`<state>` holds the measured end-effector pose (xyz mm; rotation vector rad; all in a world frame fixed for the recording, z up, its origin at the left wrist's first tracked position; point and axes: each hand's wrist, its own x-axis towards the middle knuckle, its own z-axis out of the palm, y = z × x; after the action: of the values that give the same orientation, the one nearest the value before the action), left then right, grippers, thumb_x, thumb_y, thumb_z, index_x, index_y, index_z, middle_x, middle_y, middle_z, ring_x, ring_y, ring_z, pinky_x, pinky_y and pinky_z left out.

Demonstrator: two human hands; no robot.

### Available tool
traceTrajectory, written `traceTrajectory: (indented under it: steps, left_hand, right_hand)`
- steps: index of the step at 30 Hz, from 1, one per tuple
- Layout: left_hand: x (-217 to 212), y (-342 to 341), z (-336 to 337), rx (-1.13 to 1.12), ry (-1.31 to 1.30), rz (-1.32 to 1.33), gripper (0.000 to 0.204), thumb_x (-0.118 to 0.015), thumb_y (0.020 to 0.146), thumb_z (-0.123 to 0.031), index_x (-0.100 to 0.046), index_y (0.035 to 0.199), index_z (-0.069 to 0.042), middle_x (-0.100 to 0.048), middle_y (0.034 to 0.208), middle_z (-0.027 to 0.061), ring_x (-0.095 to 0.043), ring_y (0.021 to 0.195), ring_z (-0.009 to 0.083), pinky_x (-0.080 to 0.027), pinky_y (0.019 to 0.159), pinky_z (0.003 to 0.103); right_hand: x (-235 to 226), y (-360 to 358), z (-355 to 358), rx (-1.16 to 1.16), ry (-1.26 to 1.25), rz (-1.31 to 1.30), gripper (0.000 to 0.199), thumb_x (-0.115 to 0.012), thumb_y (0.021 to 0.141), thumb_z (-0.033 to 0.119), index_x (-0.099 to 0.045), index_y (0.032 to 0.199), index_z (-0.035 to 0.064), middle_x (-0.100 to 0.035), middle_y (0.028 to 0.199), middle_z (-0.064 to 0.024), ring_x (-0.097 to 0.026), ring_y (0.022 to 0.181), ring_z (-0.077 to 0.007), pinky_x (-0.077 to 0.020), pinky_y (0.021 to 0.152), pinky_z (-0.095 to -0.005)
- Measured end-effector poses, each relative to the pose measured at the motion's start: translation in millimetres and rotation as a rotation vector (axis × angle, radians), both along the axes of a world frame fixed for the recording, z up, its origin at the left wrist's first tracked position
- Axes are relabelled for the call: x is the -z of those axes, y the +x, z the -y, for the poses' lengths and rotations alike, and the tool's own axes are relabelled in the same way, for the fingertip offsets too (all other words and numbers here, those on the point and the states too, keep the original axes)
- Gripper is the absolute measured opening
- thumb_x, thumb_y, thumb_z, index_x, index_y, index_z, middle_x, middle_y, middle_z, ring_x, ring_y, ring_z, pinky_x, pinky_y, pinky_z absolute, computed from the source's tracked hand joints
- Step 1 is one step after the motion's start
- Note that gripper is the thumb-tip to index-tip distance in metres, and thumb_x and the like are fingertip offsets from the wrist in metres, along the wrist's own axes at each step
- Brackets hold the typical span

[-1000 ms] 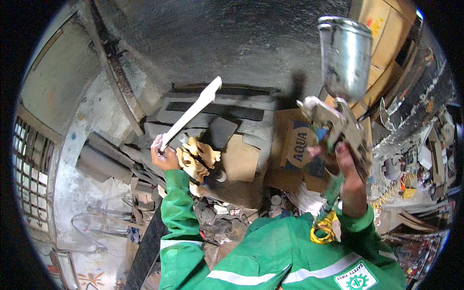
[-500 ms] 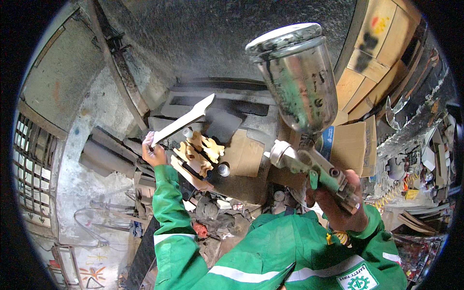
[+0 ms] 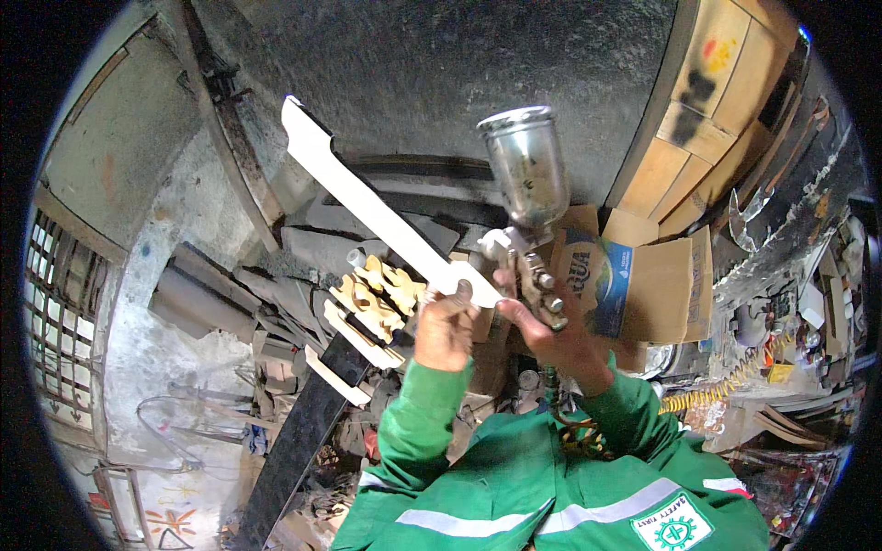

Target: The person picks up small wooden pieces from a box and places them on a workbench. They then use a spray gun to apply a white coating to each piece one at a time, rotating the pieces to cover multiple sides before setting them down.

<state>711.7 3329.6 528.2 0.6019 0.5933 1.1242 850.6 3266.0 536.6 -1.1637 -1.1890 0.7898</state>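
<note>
1. Fingers (image 3: 462, 294) of the left hand (image 3: 444, 332) are clamping on the near end of a long white board (image 3: 377, 213), which is slanting up and leftward across the middle of the view.
2. The right hand (image 3: 571, 342) is wrapping its fingers around a spray gun (image 3: 533, 273) just beside that end, and a metal cup (image 3: 528, 170) is standing on top.
3. Pale cut pieces (image 3: 375, 303) are lying left of the left hand, and an open cardboard box (image 3: 660, 286) is sitting to the right, beyond the gun.
</note>
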Motion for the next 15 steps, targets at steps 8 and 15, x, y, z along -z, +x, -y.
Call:
traceTrajectory:
  steps: [8, 15]
  left_hand:
    - [-23, 4, 6, -0.034, 0.05, 0.005, 0.027, -0.059, 0.083, -0.001, -0.055, 0.109, 0.0, -0.061, 0.095, 0.0061, -0.061, 0.085, 0.0153, -0.053, 0.076, 0.028]
    - [-62, -57, -95, -0.116, 0.265, -0.012, 0.015, -0.06, 0.086, -0.015, -0.056, 0.095, -0.005, -0.062, 0.087, 0.0053, -0.063, 0.078, 0.0148, -0.054, 0.067, 0.025]
  right_hand:
    - [-4, -8, 4, -0.077, -0.017, -0.201, 0.032, -0.059, 0.082, 0.005, -0.053, 0.112, -0.001, -0.063, 0.097, -0.0099, -0.059, 0.086, -0.0137, -0.0464, 0.076, -0.0273]
    - [-11, 1, 13, -0.149, -0.111, -0.065, 0.023, -0.057, 0.086, 0.013, -0.056, 0.105, -0.0003, -0.064, 0.09, -0.0073, -0.057, 0.08, -0.0127, -0.0444, 0.074, -0.0251]
